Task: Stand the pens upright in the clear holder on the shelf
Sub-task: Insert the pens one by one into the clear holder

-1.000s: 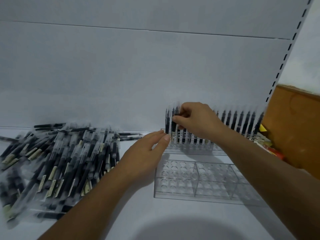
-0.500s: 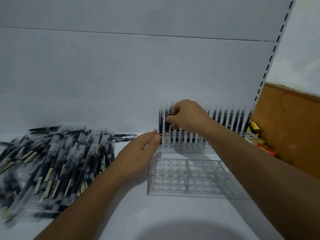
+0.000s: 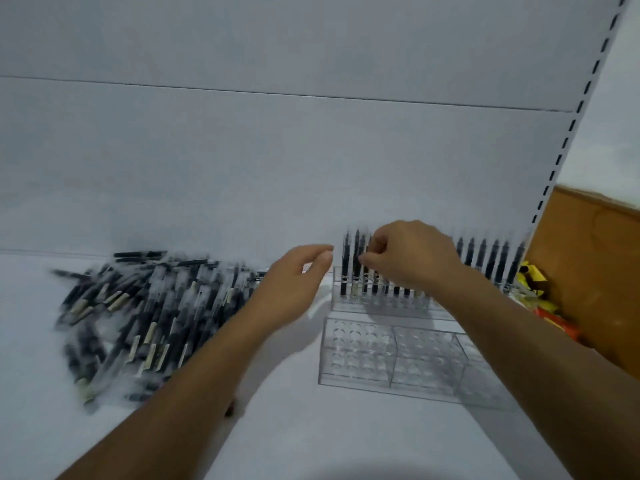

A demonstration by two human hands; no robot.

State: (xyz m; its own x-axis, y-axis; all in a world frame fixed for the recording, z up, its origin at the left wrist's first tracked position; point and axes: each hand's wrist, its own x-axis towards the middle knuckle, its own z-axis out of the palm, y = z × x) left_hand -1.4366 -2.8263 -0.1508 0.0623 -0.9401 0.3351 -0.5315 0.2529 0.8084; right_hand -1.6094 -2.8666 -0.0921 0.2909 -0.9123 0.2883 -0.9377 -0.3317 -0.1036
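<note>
1. While the right hand [image 3: 412, 258] hangs over the rear holder [image 3: 346, 304], its thumb and fingers are curled in, pinching the top of one pen [image 3: 366, 280]. That pen stands upright in a hole near the holder's left end.
2. Left hand [image 3: 294, 289] is loose, fingers relaxed and slightly apart, holding nothing. It hovers just beside the holder's left end. It's pretty blurry, so I can't tell whether the fingertips actually touch the plastic.
3. The holder is clear and sits at the back of the white shelf [image 3: 277, 431], right up against the back panel [image 3: 277, 168]. A row of dark pens [image 3: 491, 259] stands upright in it from the left end across to the right end, and the right hand covers the middle stretch of the row.
4. A second holder [image 3: 391, 362], also clear, sits just in front of the first one. You can see the round holes in its top and the dividers splitting it into sections. The right forearm crosses over its right end.
5. Off to the left there's a big pile [image 3: 149, 306] of loose pens lying flat on the shelf, well apart from both holders. They have dark barrels, clear bits and pale labels, all smeared by blur.
6. On the far right, a slotted upright [image 3: 571, 133] runs up the edge of the panel, with a brown board [image 3: 588, 271] beyond it. Yellow and orange packets [image 3: 535, 282] sit at the board's foot, just beside the rear holder's right end.
</note>
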